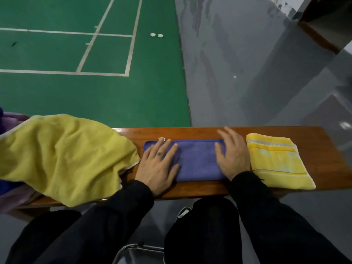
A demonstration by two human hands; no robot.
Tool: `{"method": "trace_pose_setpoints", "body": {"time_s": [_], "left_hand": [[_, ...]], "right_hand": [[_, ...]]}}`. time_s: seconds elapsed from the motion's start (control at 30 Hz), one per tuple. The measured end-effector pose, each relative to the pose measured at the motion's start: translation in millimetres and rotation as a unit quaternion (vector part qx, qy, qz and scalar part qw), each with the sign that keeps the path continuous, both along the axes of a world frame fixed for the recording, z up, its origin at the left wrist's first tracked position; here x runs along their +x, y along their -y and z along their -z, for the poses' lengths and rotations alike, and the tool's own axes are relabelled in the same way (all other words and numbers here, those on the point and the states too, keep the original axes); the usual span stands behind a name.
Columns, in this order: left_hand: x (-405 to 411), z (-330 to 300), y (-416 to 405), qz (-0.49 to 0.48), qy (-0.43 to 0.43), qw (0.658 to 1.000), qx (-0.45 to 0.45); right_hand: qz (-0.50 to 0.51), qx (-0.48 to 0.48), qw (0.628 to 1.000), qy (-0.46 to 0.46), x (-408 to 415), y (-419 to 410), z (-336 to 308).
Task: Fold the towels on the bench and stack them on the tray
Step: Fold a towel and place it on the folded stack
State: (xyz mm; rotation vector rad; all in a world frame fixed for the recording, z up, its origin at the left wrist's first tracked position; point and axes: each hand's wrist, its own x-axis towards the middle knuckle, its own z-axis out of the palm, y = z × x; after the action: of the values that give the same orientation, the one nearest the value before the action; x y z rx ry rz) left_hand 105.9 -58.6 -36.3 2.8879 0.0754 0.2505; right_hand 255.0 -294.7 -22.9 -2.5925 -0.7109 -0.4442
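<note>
Blue towel (198,161) lies folded flat mid-tabletop (200,131), pressed under both palms: left hand (159,164) on its left end, right hand (231,153) on its right, fingers straight, neither grip closed on anything. Just right sits a folded yellow striped towel (276,161). Left, a loose yellow-green towel (64,157) crowds the surface, seemingly over purple cloth (11,119).

Sports hall — green court floor (57,88) with white lines (131,40).
</note>
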Motion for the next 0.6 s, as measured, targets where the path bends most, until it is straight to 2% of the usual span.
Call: {"method": "trace_pose_setpoints", "body": {"time_s": [0.1, 0.13, 0.17, 0.23, 0.33, 0.43, 0.6], "left_hand": [[-1.8, 18.5, 14.1, -0.016, -0.104, 0.993, 0.045], [-0.8, 20.1, 15.2, -0.016, -0.111, 0.992, 0.053], [-0.8, 19.2, 15.2, -0.014, -0.115, 0.992, 0.055], [-5.4, 11.6, 13.7, -0.040, -0.098, 0.994, 0.031], [-29.7, 1.1, 16.7, -0.153, -0.033, 0.986, -0.057], [-61.0, 1.8, 23.4, -0.254, -0.018, 0.954, -0.158], [-52.3, -10.1, 33.3, -0.319, -0.023, 0.902, -0.290]], "right_hand": [[-0.124, -0.177, 0.973, -0.085, -15.3, -6.0, 14.2], [-0.128, -0.223, 0.960, -0.113, -16.8, -6.7, 18.6], [-0.119, -0.227, 0.959, -0.119, -18.1, -7.0, 20.1], [-0.097, -0.164, 0.979, -0.080, -22.2, -5.0, 17.3], [-0.124, -0.101, 0.986, -0.038, -35.0, 2.5, 15.5], [-0.149, -0.081, 0.985, -0.035, -55.2, 13.6, 26.2], [-0.075, 0.062, 0.993, -0.070, -89.0, 25.5, 22.1]]}}
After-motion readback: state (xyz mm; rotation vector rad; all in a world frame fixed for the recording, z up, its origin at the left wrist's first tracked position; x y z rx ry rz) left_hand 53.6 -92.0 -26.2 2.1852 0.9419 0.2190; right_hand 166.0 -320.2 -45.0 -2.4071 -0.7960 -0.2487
